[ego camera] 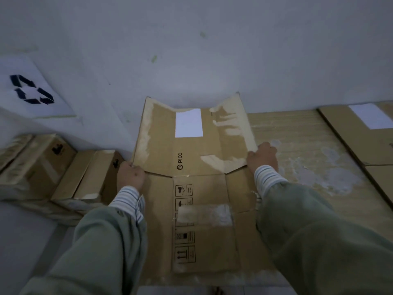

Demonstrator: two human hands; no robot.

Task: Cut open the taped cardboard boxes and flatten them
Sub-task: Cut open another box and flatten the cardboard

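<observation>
Boxes still taped shut (63, 175), at least three, sit stacked at far left below a recycling sign (32, 89). Next, the left hand (131, 175) pinches the left edge of the flattened PICO box (191, 150), which lies opened out on a cardboard sheet (297, 133) against the wall, its far flaps curling upward. The right hand (263, 156) grips the box's right flap edge. One more flattened box (361, 128) lies at far right. As I judge it, the springy flaps may pop back up if released unevenly, or torn paper may rip further.
</observation>
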